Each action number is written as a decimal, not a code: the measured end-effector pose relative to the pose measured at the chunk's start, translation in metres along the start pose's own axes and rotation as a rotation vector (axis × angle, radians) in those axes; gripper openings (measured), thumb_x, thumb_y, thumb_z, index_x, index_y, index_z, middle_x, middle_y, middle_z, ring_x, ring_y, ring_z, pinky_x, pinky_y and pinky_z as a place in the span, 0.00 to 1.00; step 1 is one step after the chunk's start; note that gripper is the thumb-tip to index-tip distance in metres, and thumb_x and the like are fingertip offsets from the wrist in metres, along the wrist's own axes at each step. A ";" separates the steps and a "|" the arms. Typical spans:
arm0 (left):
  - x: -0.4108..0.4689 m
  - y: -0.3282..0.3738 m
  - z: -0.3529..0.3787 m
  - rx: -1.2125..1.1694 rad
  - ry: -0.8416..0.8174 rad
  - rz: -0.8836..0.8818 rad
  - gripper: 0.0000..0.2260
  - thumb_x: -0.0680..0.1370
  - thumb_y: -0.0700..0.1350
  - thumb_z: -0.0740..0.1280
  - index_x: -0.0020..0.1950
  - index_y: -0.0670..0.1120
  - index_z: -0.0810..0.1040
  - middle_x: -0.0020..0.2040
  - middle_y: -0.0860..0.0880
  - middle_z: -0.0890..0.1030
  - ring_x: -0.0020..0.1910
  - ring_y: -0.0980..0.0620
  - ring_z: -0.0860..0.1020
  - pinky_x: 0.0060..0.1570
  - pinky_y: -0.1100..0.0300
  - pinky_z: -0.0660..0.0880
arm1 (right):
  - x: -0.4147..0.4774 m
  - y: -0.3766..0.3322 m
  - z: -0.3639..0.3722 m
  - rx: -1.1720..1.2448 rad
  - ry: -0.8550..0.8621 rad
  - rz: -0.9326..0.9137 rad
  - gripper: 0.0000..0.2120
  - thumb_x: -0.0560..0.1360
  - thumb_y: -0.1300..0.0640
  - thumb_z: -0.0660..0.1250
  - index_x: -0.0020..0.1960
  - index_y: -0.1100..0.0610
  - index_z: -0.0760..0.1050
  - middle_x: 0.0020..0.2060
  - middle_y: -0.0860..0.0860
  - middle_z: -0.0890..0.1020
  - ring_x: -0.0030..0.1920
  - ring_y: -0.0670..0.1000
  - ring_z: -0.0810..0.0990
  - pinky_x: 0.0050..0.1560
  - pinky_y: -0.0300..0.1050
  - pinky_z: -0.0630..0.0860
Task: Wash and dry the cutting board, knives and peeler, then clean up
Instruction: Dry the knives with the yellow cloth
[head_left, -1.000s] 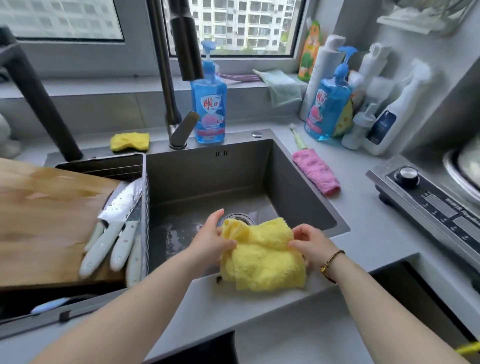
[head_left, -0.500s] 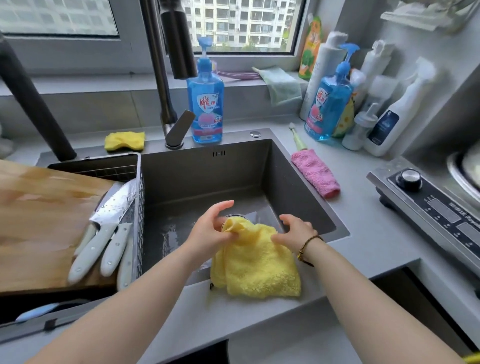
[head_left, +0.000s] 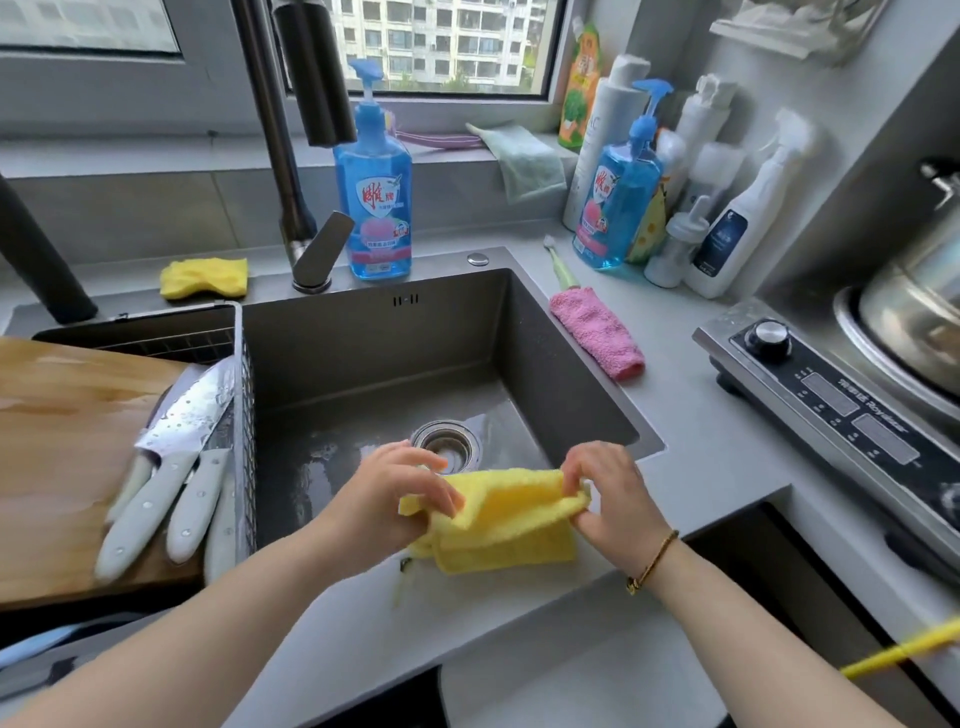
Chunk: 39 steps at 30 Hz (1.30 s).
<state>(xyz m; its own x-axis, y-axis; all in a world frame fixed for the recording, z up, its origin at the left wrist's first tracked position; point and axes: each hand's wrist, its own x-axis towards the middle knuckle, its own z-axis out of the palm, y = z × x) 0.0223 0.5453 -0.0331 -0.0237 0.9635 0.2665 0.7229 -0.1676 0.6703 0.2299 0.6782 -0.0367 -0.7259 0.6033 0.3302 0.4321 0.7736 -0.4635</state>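
Note:
A folded yellow cloth (head_left: 506, 525) lies over the front rim of the grey sink (head_left: 363, 332). My left hand (head_left: 387, 501) pinches its left end and my right hand (head_left: 608, 493) pinches its right end, lifting the top fold. A wooden cutting board (head_left: 62, 447) rests across a wire rack at the left. On its right edge lie a wet cleaver (head_left: 182, 410) and other white-handled knives (head_left: 195, 506). A pale blue handle (head_left: 36, 644), maybe the peeler, shows at the lower left.
The tap (head_left: 291, 156) rises behind the sink beside a blue soap bottle (head_left: 374, 192). A yellow sponge (head_left: 203, 277) lies at the back left, a pink cloth (head_left: 597, 332) at the right rim. Bottles crowd the back right corner; a cooktop (head_left: 831, 400) stands at right.
The cloth was a rumpled heap on the rim. Both hands have moved to its two ends and spread it into a flatter fold, lifting the upper layer.

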 end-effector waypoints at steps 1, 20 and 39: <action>-0.003 -0.004 0.003 0.069 -0.035 0.065 0.19 0.61 0.38 0.70 0.44 0.59 0.74 0.46 0.82 0.70 0.56 0.68 0.69 0.61 0.59 0.60 | -0.009 0.003 0.002 -0.072 0.001 -0.057 0.15 0.58 0.64 0.61 0.39 0.47 0.63 0.40 0.47 0.74 0.43 0.46 0.67 0.47 0.29 0.60; 0.076 0.028 0.036 0.351 -0.486 -0.528 0.21 0.74 0.57 0.66 0.64 0.49 0.73 0.61 0.51 0.76 0.62 0.49 0.72 0.59 0.56 0.63 | 0.004 -0.022 0.002 -0.095 -0.318 0.675 0.23 0.72 0.44 0.65 0.64 0.49 0.66 0.56 0.46 0.76 0.62 0.50 0.67 0.63 0.43 0.57; 0.019 0.008 -0.071 -0.868 0.241 -0.682 0.06 0.72 0.40 0.69 0.48 0.47 0.76 0.44 0.48 0.80 0.45 0.47 0.79 0.51 0.49 0.76 | 0.090 -0.118 0.050 1.538 -0.241 0.489 0.37 0.47 0.45 0.81 0.52 0.57 0.77 0.42 0.53 0.84 0.42 0.52 0.84 0.39 0.45 0.81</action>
<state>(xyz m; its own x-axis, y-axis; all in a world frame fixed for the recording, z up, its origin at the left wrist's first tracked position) -0.0215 0.5476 0.0269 -0.4303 0.8597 -0.2751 -0.2138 0.1990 0.9564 0.0868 0.6319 0.0064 -0.8135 0.5627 -0.1470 -0.1702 -0.4720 -0.8650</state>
